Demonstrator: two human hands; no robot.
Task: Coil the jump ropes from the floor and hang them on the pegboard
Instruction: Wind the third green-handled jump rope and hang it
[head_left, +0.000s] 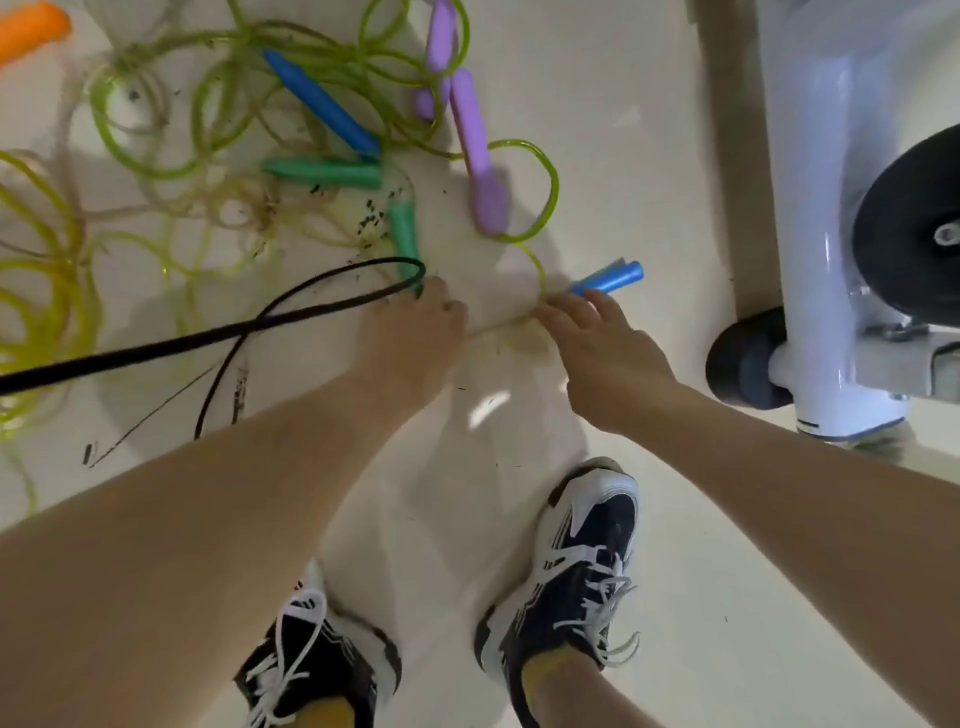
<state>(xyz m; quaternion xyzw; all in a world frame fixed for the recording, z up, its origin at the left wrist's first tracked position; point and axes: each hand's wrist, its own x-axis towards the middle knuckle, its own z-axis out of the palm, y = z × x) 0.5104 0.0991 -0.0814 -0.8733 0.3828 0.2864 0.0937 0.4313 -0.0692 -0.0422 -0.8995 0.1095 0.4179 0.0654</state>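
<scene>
Bright, even light washes the pale floor (623, 208) almost white — one small glare patch shines between the forearms (234, 493), with soft grey shadows spreading beneath them. Motion blur smears the ropes (556, 189) at the top, and the wide lens bends and stretches everything near the edges.

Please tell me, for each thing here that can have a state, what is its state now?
Left hand: fingers curled down; grip unclear.
Right hand: open, fingers spread.
Yellow-green ropes: uncoiled, tangled on the floor.
Black rope: uncoiled, one loose loop.
Near green handle: lying flat, its end at the left hand.
Near blue handle: on the floor, at the right hand.
</scene>
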